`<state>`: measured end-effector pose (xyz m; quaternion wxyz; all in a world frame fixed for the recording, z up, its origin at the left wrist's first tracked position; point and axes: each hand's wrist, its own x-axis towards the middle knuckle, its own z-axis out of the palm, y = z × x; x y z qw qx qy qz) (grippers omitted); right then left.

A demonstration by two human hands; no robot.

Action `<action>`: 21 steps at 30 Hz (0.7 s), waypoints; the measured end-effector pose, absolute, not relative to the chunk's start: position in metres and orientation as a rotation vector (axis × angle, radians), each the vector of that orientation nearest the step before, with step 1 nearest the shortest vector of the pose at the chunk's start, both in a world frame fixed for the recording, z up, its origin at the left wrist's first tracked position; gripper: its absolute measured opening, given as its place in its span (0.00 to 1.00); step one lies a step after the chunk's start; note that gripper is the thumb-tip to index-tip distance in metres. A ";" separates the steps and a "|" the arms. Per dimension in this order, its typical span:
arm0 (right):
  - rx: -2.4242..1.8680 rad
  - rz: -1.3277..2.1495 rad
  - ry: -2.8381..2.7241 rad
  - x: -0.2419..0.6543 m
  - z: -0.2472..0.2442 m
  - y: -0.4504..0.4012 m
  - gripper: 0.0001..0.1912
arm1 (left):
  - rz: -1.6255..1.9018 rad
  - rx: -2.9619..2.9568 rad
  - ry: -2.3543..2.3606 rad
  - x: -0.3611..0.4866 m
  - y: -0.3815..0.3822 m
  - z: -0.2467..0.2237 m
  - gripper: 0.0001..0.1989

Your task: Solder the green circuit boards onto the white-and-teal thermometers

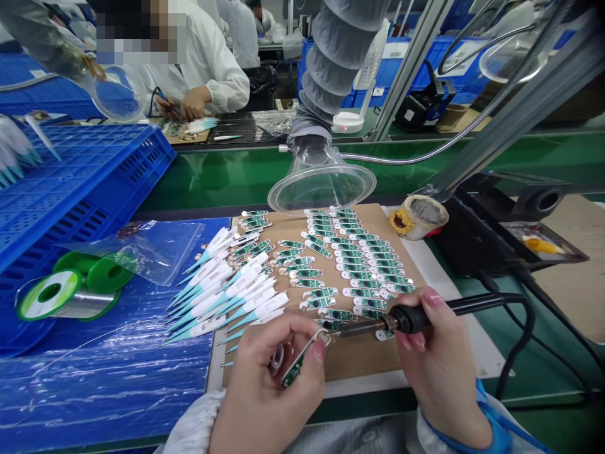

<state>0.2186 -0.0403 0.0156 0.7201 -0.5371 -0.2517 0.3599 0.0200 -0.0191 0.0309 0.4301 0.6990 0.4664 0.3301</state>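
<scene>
My left hand [276, 384] pinches a small green circuit board [293, 369] in a white frame, held up above the brown work board [350, 362]. Between the fingers and thumb of my right hand [439, 353] is a soldering iron [411, 316], its handle lying across the hand. The iron's tip is at the upper end of the held circuit board; whether it touches cannot be made out. Beyond my hands lie rows of similar circuit boards [357, 266]. White and teal digital thermometers [231, 290] are heaped at the left.
A clear fume hood [321, 186] hangs over the back of the work board. Solder spools [51, 293] and a plastic bag [161, 255] lie left, beside a blue crate [113, 170]. At right stand a soldering station [472, 233] and a sponge holder [420, 217]. A co-worker [208, 69] sits opposite.
</scene>
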 end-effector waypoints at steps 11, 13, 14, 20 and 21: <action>-1.134 0.826 -0.533 0.221 0.008 -0.035 0.18 | 0.842 1.705 1.090 0.020 -0.020 0.028 0.05; -1.069 0.810 -0.484 0.225 0.011 -0.034 0.21 | 0.955 1.664 1.026 0.024 -0.017 0.035 0.05; -1.032 0.801 -0.467 0.226 0.012 -0.034 0.22 | 1.005 1.643 0.999 0.026 -0.015 0.038 0.06; -1.062 0.730 -0.837 0.217 0.010 -0.055 0.09 | 1.006 1.386 0.886 0.032 -0.016 0.044 0.07; -1.103 0.709 -0.936 0.214 0.008 -0.060 0.09 | 0.985 1.316 0.859 0.033 -0.017 0.042 0.07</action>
